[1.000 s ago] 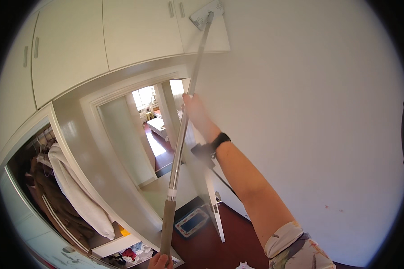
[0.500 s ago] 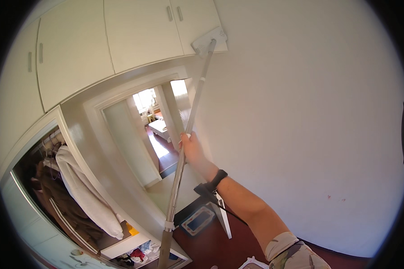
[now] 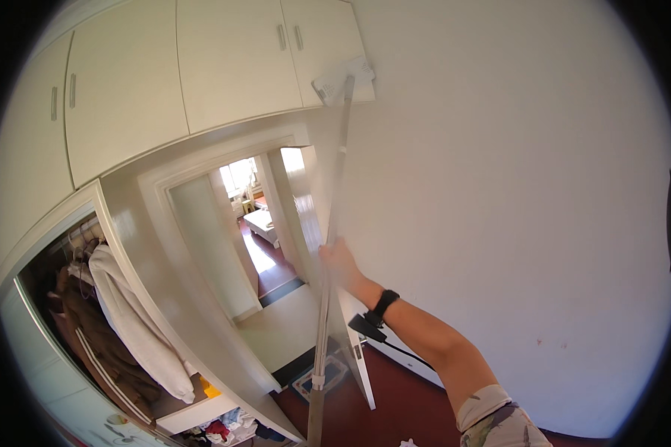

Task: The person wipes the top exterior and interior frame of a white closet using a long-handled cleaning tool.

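Note:
My right hand (image 3: 339, 262) is closed round the long pole of a flat mop (image 3: 326, 316). The pole rises from the lower edge, and its upper part is smeared by motion. At its top the white flat mop head (image 3: 345, 80) lies over the lower right corner of a cream upper cabinet door (image 3: 325, 46), close to the wall. A black band (image 3: 384, 304) with a dark device and cable is on my right wrist. My left hand does not show; the pole's lower end runs out of the picture.
At the left stands an open wardrobe with hanging clothes (image 3: 136, 320) and a heap of clothes below. A doorway (image 3: 173, 223) leads to a room with a bed (image 3: 262, 226). A white wall (image 3: 514, 186) fills the right. On the dark red floor lies a patterned mat (image 3: 328, 378), beside an open door (image 3: 362, 365).
My right hand and the lower pole have moved right and slightly down, so the pole stands more upright. The mop head has shifted slightly down and left. My grip has held.

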{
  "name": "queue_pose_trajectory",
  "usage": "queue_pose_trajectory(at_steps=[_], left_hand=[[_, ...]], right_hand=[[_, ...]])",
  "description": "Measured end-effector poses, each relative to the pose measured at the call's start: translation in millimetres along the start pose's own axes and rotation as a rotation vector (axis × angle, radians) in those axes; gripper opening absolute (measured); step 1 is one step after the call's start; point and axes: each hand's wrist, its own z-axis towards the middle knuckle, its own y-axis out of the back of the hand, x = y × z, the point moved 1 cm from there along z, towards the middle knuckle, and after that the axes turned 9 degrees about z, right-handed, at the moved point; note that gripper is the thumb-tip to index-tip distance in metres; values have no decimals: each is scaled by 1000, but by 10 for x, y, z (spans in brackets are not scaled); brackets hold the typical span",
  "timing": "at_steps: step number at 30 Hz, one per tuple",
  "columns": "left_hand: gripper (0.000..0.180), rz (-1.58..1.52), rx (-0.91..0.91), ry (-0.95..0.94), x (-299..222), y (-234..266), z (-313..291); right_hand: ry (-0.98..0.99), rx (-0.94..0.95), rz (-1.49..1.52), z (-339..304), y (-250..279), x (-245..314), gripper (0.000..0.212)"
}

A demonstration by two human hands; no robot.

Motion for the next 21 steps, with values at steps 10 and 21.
queue_pose_trajectory(at_steps=[10,21], left_hand=[[19,-70,-153,-59,385,-249,396],[33,-350,40,46,-569,-1170,975]], right_hand=[[179,-56,-166,-139,313,69,42],[214,-63,-109,530,715,610,37]])
